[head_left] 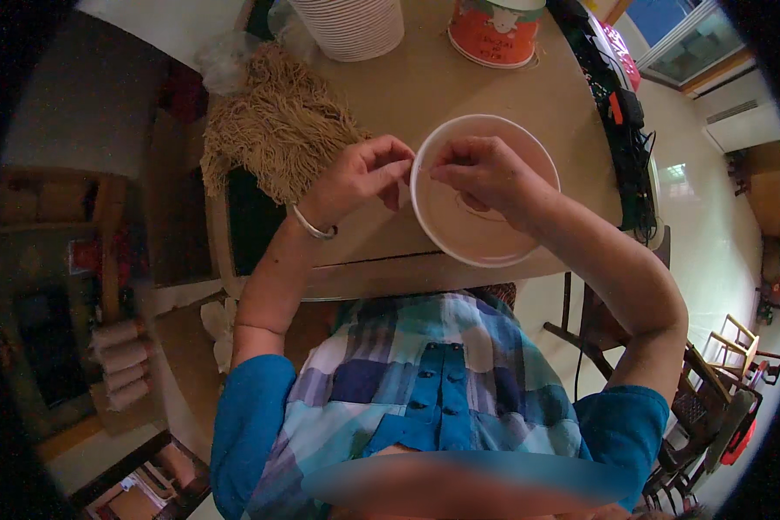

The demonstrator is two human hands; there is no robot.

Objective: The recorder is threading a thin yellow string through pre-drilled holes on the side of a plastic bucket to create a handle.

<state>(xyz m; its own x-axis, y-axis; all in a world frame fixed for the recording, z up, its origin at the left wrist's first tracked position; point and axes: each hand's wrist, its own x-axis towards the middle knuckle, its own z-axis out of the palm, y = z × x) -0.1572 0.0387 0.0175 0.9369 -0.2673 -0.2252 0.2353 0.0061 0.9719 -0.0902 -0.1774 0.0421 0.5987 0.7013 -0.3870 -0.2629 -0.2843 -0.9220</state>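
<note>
Head view: you are sitting at the bench [425, 87], with a heap of tan fibre [273, 130] lying at your left. Your left hand [355, 178], a bangle on its wrist, is pinching its fingers nearly closed at the rim of the white bowl [481, 238]; whether a strand is sitting between them is too small to tell. Your right hand [485, 173] is hovering over the bowl, fingers pinched together the same way. The bowl is looking empty apart from a faint mark, so most work is probably remaining. Stacked cups [355, 26] and an orange tub [494, 35] are standing beyond.
</note>
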